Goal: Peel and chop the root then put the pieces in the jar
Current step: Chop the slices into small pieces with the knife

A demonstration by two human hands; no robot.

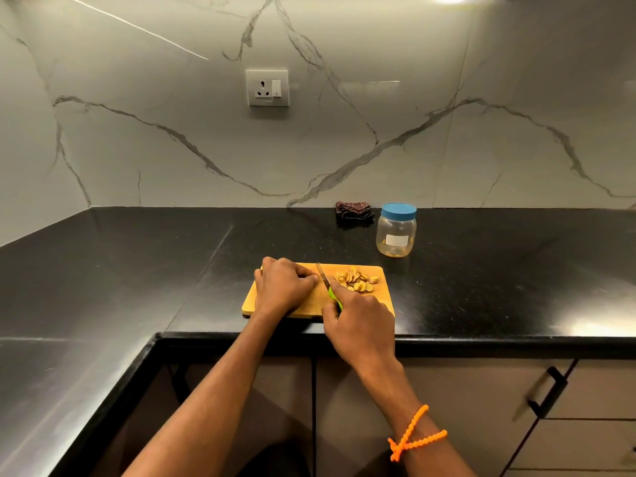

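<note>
Marble-veined wall [344, 139] behind, white with grey veins, glossy; a white socket and switch plate [267, 88] set in it above the work area. Black stone countertop [137, 270] runs along the wall and turns a corner at left; cabinet fronts [585, 407] below at right, one with a black bar handle [547, 394]. Wooden cutting board [318, 301] lies near the counter's front edge, long side parallel to it. Both forearms reach in from below. Left hand [284, 287] rests on the left half of the board, fingers curled under, fingertips pressed down just beside the blade; whatever piece of root it holds is hidden under the fingers, so cannot tell if any remains there. Right hand [361, 321] is wrapped round the green handle of a small knife [327, 285], blade pointing away toward the board's far edge, tip near it, edge down between the two hands. Chopped root pieces [356, 280], pale yellow with brownish rims, heaped on the board's far right part, just right of the blade. Clear plastic jar [396, 234] with blue lid on, upright on the counter beyond the board's right corner, apart from it; inside looks empty. Dark folded cloth [354, 213] against the wall, just left of the jar. Orange beaded thread [414, 435] tied on the right wrist.
</note>
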